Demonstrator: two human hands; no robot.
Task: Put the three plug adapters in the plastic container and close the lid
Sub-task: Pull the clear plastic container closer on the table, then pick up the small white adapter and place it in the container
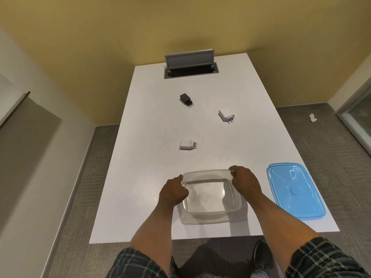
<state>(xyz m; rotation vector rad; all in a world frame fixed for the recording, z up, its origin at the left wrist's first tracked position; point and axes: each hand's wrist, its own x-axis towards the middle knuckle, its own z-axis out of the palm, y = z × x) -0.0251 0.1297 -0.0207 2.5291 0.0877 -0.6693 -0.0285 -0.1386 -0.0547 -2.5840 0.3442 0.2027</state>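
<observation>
Over on the left, the left hand (173,190) is curled around the left rim of the clear plastic container (208,214), fingers bunched together and hooked over the edge, thumb side tucked against the wall. The container sits open and empty on the white table (144,197), close to the near edge, right in front of the person.

Further up the table, the near white adapter (185,145) lies on its side, prongs pointing right. Beyond it, the black adapter (185,98) rests nearer the far end, prongs angled toward the near right, just short of the open cable hatch (190,65) with its flap standing up.

Moving right, the right hand (244,180) grips the container's far right corner, fingers pressed together and folded over the rim. Past it, the far white adapter (225,114) lies well apart from the other 2, prongs aimed toward the near side.

All 3 adapters are out on the tabletop, none in the container.

At the far right, the blue lid (295,190) lies flat on the table, just beside the container, not touching it.
</observation>
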